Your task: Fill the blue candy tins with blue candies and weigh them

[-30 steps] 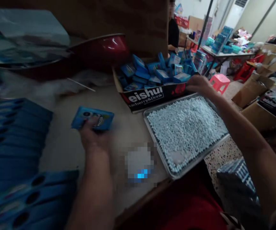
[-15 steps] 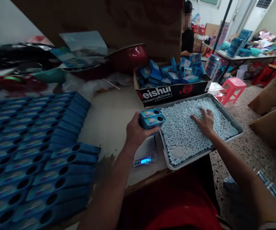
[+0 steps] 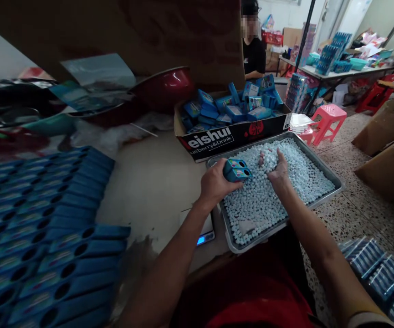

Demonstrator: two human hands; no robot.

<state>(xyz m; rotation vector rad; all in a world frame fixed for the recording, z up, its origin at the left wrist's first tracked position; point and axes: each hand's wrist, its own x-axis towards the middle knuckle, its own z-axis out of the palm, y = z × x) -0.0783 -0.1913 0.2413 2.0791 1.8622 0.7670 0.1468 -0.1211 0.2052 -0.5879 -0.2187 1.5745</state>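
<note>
Two small blue boxes (image 3: 237, 170) with dark round holes are gripped side by side in my left hand (image 3: 215, 183), over the left edge of a metal tray (image 3: 231, 240). Pale blue-white pellets (image 3: 251, 200) fill most of that tray. My right hand (image 3: 278, 169) is cupped among them, palm up, with a heap of pellets in it. A small scale (image 3: 205, 238) with a lit blue display lies left of the tray, partly behind my left forearm.
Rows of blue boxes (image 3: 63, 205) cover the table's left side. An open carton (image 3: 231, 136) of blue boxes stands behind the tray. Further back are a red bowl (image 3: 169, 86), a person (image 3: 254, 54) and a pink stool (image 3: 330, 116). Wrapped packs (image 3: 370, 264) lie lower right.
My left hand has carried the two boxes right, over the tray's edge. My right hand has turned palm up and scooped up pellets. The camera view has shifted slightly.
</note>
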